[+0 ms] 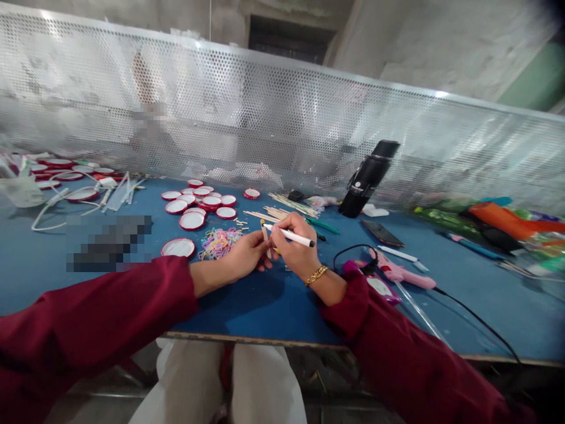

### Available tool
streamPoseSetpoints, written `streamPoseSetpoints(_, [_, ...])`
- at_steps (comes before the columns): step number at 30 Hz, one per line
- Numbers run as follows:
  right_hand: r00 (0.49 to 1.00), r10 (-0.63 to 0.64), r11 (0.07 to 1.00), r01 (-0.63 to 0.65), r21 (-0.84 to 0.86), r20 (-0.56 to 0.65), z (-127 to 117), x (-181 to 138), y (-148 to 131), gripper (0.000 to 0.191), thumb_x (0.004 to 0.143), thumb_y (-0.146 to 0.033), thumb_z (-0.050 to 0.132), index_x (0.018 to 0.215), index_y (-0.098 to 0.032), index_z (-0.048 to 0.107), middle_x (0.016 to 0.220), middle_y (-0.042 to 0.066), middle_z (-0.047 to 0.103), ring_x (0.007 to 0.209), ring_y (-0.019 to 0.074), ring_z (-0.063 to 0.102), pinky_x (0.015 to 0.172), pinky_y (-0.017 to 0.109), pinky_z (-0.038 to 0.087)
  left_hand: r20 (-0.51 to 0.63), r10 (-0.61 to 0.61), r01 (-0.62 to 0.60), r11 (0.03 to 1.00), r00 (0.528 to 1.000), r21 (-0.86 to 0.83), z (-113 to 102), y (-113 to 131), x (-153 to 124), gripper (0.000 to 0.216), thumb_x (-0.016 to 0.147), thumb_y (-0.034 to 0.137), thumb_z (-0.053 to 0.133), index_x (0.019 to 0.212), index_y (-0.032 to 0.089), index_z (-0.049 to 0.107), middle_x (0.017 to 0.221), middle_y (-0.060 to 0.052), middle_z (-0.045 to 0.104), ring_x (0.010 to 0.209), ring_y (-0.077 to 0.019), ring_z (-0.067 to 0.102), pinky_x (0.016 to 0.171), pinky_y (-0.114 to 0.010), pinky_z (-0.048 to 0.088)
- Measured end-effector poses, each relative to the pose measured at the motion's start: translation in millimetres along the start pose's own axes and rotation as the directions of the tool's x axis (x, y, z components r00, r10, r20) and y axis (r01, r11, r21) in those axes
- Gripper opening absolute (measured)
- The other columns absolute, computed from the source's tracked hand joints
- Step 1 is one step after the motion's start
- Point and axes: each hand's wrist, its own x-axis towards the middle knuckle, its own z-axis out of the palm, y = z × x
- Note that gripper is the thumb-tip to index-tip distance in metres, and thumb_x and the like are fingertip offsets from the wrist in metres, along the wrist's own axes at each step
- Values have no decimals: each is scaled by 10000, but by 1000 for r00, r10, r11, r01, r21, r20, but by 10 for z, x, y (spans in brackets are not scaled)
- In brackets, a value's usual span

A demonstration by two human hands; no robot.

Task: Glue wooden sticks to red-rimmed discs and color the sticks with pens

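My right hand (293, 246) is closed around a white pen (291, 235) whose tip points left at a wooden stick (265, 234). My left hand (246, 254) pinches that stick upright over the blue table (273, 300). Both sleeves are dark red, and a gold bracelet (316, 274) circles my right wrist. A heap of coloured rubber bands (219, 242) lies just left of my hands. More wooden sticks (282, 209) lie beyond them.
Several red-rimmed white lids (194, 206) sit at the centre left, more at the far left. A pink glue gun (399, 274) with a black cord, a phone (382, 233), a black bottle (368, 178) and coloured packets (494, 218) are on the right. A perforated metal screen (282, 118) closes the back.
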Motion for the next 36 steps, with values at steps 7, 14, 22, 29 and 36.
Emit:
streamPoseSetpoints(7, [1000,-9,998,8,-55,-23,3,14,33,119,798,-242,583,705,-217,512,624,-18,577,606,144,545,577,281,419,-5,-4,4,1000,1000,5,-1,-9,1,208,913,359,501,897,153,517,810,-37,657,510,-60,573,426,-152,416])
streamPoseSetpoints(14, [998,-17,998,14,-64,-56,-3,16,51,118,798,-244,586,709,-214,515,675,-4,569,661,152,539,590,284,415,-9,-5,5,1000,1000,-20,-3,-22,4,200,897,356,526,893,156,517,768,-28,655,510,-66,576,429,-156,404])
streamPoseSetpoints(22, [998,-7,998,4,-61,-56,-8,20,48,113,792,-241,587,704,-217,520,652,-9,573,632,148,539,570,279,410,-7,2,-2,1000,1000,-2,-3,-18,3,214,899,367,518,897,154,521,784,-31,658,514,-61,574,435,-155,402])
streamPoseSetpoints(29, [1000,7,1000,-7,-5,23,-6,3,-30,146,809,-260,583,700,-225,491,530,-47,545,499,127,516,550,285,411,-19,8,-8,1000,1000,20,3,4,-4,190,918,334,485,879,150,514,820,-37,656,508,-56,567,432,-157,404])
streamPoseSetpoints(36, [999,-10,998,8,-57,-33,-2,13,25,132,794,-240,590,700,-224,498,602,-28,567,557,137,535,546,282,407,-15,1,-1,1000,1000,1,3,-6,-3,206,911,360,499,890,156,510,808,-34,655,511,-59,569,433,-154,401])
